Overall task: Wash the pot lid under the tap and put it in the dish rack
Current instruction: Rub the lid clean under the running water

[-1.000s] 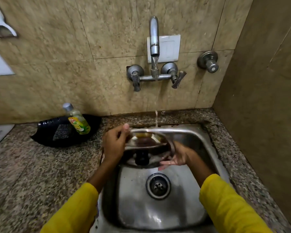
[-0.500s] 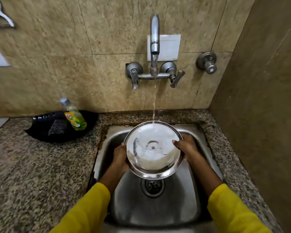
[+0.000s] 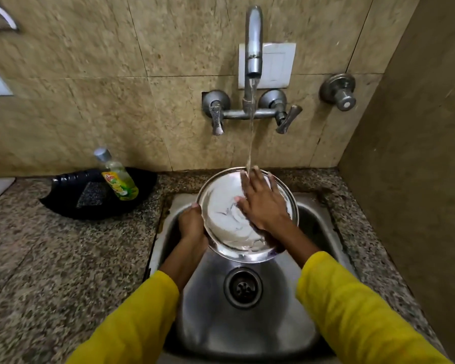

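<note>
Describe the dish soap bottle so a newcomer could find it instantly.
Start at the steel sink and look left along the granite counter to the black tray by the wall. The dish soap bottle leans there: clear, yellow-green, grey-capped.

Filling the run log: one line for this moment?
rinse | lid under tap | left hand grips rim | right hand rubs inside

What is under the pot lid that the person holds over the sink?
Under the pot lid lies the steel sink, with its drain in plain view just below the rim. The basin's back part and the left hand's fingers are covered by the lid.
</note>
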